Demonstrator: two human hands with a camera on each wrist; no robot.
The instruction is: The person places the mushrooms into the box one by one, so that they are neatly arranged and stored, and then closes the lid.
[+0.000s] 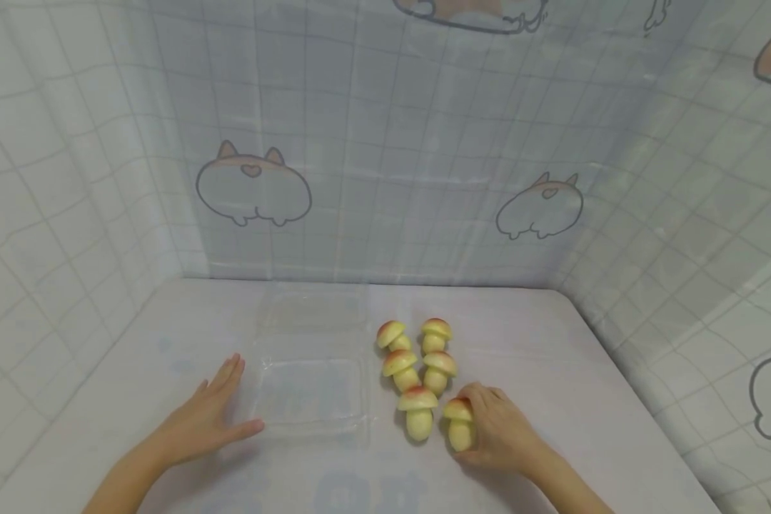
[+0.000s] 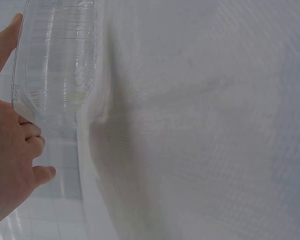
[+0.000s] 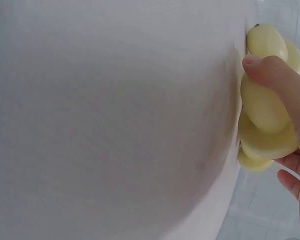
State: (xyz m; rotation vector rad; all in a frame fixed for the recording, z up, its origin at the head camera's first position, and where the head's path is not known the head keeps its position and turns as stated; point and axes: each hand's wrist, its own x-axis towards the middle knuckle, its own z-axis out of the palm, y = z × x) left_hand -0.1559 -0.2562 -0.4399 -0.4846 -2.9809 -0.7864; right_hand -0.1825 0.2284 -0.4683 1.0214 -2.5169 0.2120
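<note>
My right hand [image 1: 497, 428] grips a yellow toy mushroom [image 1: 460, 432] with a reddish-tinged cap, thumb near its stem and fingers over the cap. In the right wrist view the thumb lies across the pale stem of this mushroom [image 3: 264, 107]. Several like mushrooms [image 1: 419, 421] lie just left of and beyond it, in two rows that meet at the near end. On the left, my left hand [image 1: 202, 421] is spread with straight fingers beside a clear plastic container [image 1: 311, 427]. The left wrist view shows the container's see-through ribbed wall [image 2: 60, 55] beside the fingers.
The container's clear lid section [image 1: 311, 289] reaches toward the back of the white-covered table [image 1: 552, 357]. Gridded curtains [image 1: 392, 178] with cartoon animal drawings stand close around the back and both sides.
</note>
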